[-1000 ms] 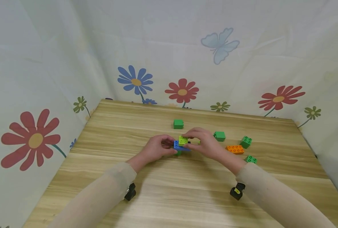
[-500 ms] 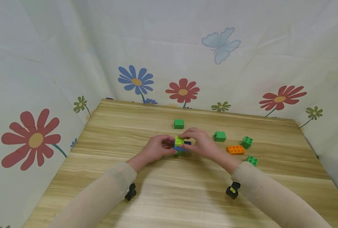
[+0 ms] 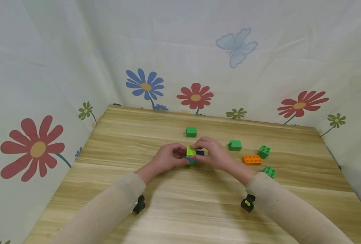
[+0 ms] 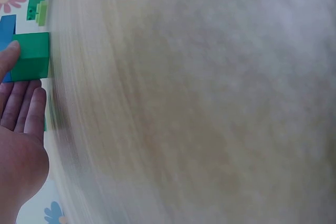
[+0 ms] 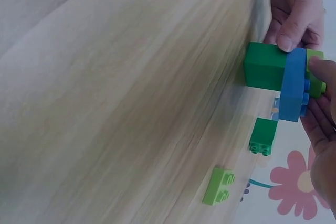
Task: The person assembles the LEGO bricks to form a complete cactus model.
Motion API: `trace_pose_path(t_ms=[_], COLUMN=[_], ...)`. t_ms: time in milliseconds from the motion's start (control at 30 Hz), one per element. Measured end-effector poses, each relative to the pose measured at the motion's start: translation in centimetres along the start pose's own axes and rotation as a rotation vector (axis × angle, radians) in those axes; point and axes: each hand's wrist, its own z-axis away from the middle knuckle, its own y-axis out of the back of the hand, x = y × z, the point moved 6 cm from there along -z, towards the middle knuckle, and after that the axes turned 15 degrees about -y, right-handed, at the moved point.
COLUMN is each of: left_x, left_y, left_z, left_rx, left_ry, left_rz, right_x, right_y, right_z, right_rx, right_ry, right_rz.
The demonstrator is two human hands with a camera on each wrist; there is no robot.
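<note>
A small stack stands on the table between the hands: a green block [image 5: 262,66] at the bottom, a longer blue brick [image 5: 292,90] across it, and a lime brick [image 3: 191,151] on top at the blue brick's left end. My left hand [image 3: 165,159] pinches the stack low down, its thumb on the green block [image 4: 32,59] near the blue brick [image 4: 6,30]. With thumb and fingers, my right hand [image 3: 215,154] grips the lime brick from the right. Bare studs of the blue brick show beside the lime one in the right wrist view.
Behind the stack lies a green block [image 3: 191,132]. To the right are another green block [image 3: 235,145], an orange brick [image 3: 252,160], and two studded green blocks [image 3: 264,151]. A second lime brick [image 5: 218,184] lies near the right hand. A flowered curtain [image 3: 168,44] hangs behind the table.
My right hand has shifted the lime brick left over the blue brick, to its left end, and lowered it there. The left hand has stayed in place.
</note>
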Motion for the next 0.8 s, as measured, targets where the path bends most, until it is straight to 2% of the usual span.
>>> trace_pose_path(t_ms=[167, 300, 567, 800], left_x=[0.31, 0.16, -0.05, 0.17], left_y=[0.03, 0.09, 0.04, -0.07], left_z=[-0.01, 0.16, 0.15, -0.01], left_rx=[0.005, 0.008, 0.019, 0.009], left_ry=[-0.008, 0.015, 0.019, 0.023], left_rz=[-0.008, -0.029, -0.041, -0.062], right_x=[-0.23, -0.3, -0.23, -0.12], right_y=[-0.14, -0.58, -0.81, -0.34], right_z=[-0.25, -0.41, -0.22, 0.35], right_rx=[0.0, 0.003, 0.046, 0.007], right_ry=[0.012, 0.027, 0.05, -0.022], right_rz=[0.028, 0.055, 0.036, 0.059])
